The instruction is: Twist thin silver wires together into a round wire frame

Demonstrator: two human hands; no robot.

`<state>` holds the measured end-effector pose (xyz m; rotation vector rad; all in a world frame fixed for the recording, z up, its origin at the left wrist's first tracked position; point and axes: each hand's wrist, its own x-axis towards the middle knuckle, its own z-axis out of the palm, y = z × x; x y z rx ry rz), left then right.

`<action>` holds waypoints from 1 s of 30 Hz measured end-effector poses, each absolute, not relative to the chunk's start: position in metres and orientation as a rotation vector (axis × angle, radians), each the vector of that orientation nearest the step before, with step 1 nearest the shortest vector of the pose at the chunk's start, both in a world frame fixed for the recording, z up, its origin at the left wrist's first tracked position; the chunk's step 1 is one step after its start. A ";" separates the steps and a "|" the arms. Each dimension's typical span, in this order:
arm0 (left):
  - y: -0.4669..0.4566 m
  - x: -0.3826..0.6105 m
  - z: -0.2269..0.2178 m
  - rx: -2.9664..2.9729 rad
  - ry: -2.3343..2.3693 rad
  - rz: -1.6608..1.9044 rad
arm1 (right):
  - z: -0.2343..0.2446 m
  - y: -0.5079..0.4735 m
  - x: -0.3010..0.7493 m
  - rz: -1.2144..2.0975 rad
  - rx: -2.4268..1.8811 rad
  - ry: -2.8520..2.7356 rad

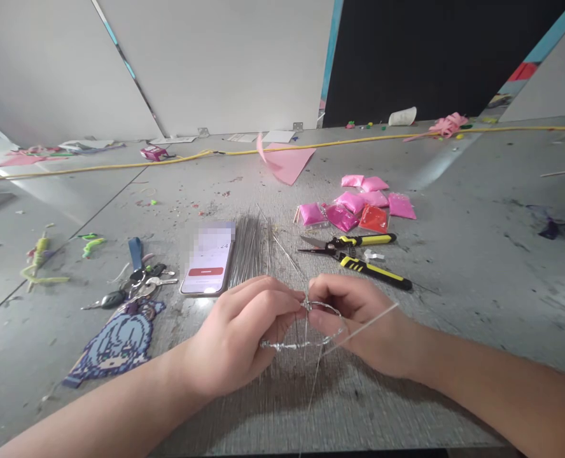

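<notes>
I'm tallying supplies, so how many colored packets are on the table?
8 packets show, beyond the yellow-handled tool: two at the back, three in the middle row, three in front, including the red one. Overlaps might hide another.

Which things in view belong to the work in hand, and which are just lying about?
Likely part of it:
twisted wire loop, held by left hand and right hand
loose wires
yellow-and-black hand tool, probably

Apparently just lying about:
phone
keys
blue figure
pink and red packets, though unsure
pink sheet
white cup
</notes>
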<state>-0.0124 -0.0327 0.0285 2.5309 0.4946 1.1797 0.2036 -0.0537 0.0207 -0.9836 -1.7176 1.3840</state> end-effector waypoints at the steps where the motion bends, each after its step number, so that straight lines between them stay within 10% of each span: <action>1: -0.033 -0.012 0.029 2.523 0.501 1.176 | 0.022 -0.054 0.204 1.359 -0.993 -1.737; 30: -0.030 -0.011 0.035 2.331 0.651 0.962 | 0.031 -0.052 0.203 0.975 -0.932 -2.030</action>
